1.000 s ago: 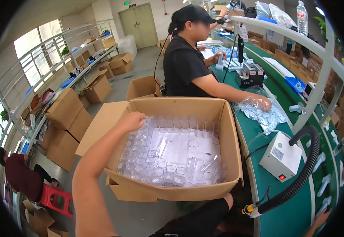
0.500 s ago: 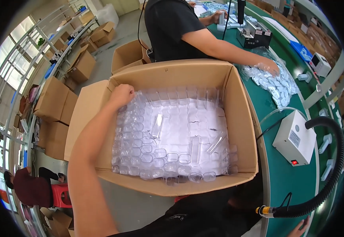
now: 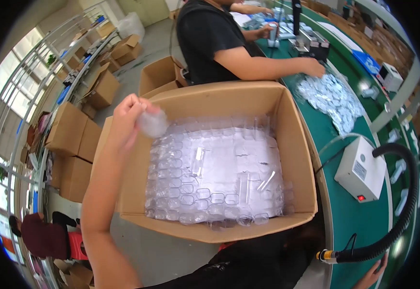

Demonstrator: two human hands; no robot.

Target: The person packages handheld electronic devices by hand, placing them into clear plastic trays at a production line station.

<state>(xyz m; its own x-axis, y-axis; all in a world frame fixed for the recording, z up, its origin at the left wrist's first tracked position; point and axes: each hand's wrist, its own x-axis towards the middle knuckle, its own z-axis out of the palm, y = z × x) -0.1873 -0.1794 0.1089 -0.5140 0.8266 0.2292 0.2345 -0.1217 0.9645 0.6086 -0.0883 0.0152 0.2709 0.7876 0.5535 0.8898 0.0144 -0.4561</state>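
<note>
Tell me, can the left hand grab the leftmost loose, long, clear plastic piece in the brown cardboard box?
Probably yes: nothing covers the loose piece, and the left hand is near the box's corner, though the clear plastic it holds may hinder.

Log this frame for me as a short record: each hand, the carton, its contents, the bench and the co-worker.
Left hand: raised at the carton's far left corner, gripping a blurred clear plastic piece
Right hand: lower right edge, by the green-topped bench; contact unclear
Carton: open brown cardboard box
Contents: clear plastic rectangular containers in rows, thickest at left and near sides; a few lie on a white layer
Bench: white box-shaped device with black corrugated hose
Co-worker: hand by light-blue pieces
</note>
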